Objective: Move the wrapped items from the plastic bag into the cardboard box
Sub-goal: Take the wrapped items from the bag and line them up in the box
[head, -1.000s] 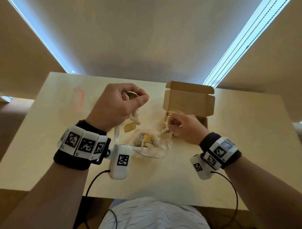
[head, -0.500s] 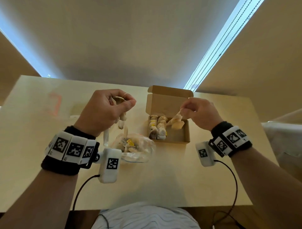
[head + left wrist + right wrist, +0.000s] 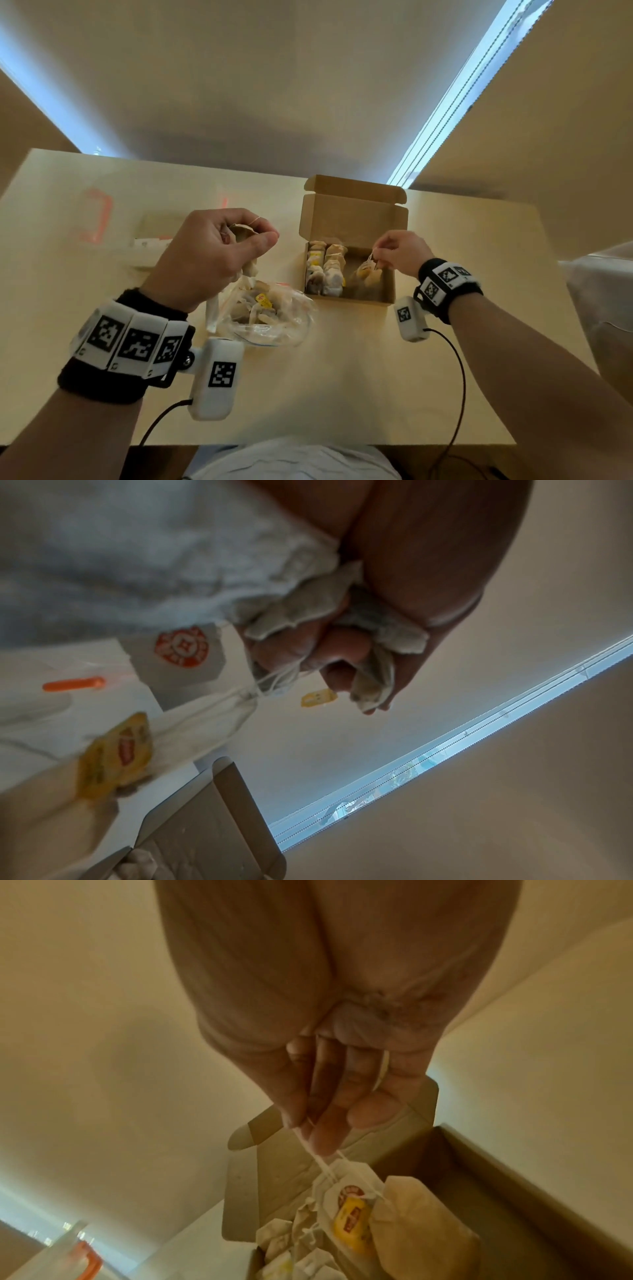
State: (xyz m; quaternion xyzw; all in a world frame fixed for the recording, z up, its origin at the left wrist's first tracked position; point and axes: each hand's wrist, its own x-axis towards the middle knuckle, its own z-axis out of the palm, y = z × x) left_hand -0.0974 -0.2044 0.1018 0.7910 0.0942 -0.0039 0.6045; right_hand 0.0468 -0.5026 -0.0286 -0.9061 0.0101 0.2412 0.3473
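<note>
These wrapped items are tea bags (image 3: 368, 274): thin paper pouches on thread with small paper tags, so by their look they should be very light, soft and easy to crush, and the threads will likely tangle with one another. In the head view the right hand (image 3: 400, 253), right of centre, pinches the threads of a small cluster between thumb and fingertips (image 3: 318, 1134), with the bags hanging below into the right-hand part of the open cardboard box (image 3: 349, 219); two rows of bags already stand at the left side of the box. The left hand (image 3: 209, 260), left of centre, is curled tightly round a bunch of tea bags, and the left wrist view shows pouches squeezed between the fingers (image 3: 342, 647) with threads and tags trailing down. Below that hand the clear plastic bag (image 3: 294, 325) lies on the worktop (image 3: 342, 394), just beside the near left corner of the box, with more bags inside. Holding by the thread seems the gentler way, since it leaves the pouch unsquashed and lets it be lowered upright; a fistful is quicker but may crumple the paper or tear a thread. A loose tag could snag on the box wall during lowering.
</note>
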